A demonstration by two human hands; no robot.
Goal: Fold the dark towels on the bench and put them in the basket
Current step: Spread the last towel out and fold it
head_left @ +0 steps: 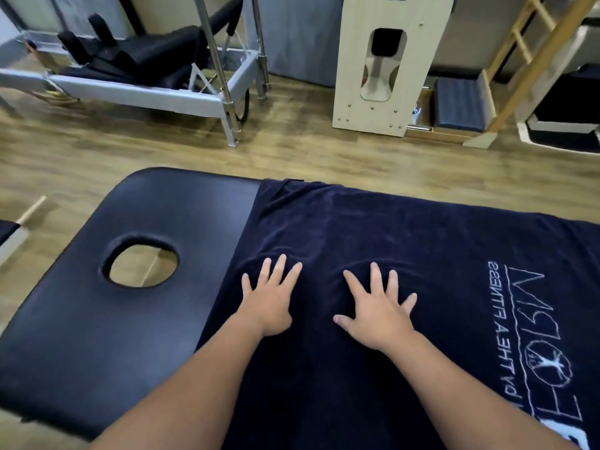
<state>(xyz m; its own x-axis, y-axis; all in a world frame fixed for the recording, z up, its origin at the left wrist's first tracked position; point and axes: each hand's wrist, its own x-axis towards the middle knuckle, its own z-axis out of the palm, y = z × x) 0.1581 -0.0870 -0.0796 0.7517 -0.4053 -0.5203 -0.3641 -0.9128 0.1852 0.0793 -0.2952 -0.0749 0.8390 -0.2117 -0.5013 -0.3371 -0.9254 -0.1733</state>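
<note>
Navy towel (406,254) is being pressed flat on the padded worktop (97,319) by left hand (271,302) and right hand (378,311), fingers splayed, nothing gripped; its long axis is running rightward, nearer the right hand.

A dark navy towel (406,254) with white lettering lies spread flat over the black padded bench (97,319).

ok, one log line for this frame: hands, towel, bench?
left hand: flat on towel | right hand: flat on towel, fingers spread | dark towel: spread unfolded on bench | basket: not in view
</note>
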